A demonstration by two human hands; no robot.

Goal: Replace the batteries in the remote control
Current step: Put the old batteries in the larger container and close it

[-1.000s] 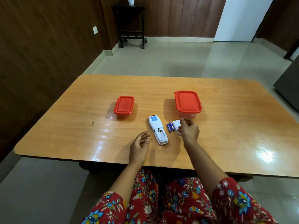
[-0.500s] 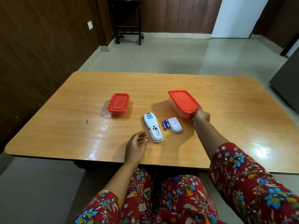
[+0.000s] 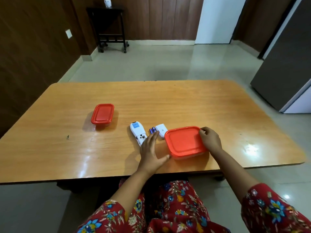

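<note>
Since the earlier shot the bigger box (image 3: 185,142), the red-topped one, has come forward from behind the battery cover. It now sits close to the near edge of the table (image 3: 210,101), just right of the remote bits. The left hand has come up off the table too.

The right hand (image 3: 210,139) grips the bigger box, fingers curled over its far right corner. The left hand (image 3: 150,153) is loose and flat, fingers straight and not holding anything, with the thumb touching the box's near left corner.

The small box (image 3: 102,114), also red-topped, sits by itself well off to the left. Both are closed, so I can't tell what's in either one.

The remote (image 3: 137,132) lies back-up on the table with its battery bay open, and its near end is hidden under the left fingertips. Two blue batteries (image 3: 152,130) lie loose just right of it. The white battery cover (image 3: 161,130) is right beside them, and its near corner is just about touching the bigger box's far left corner.
</note>
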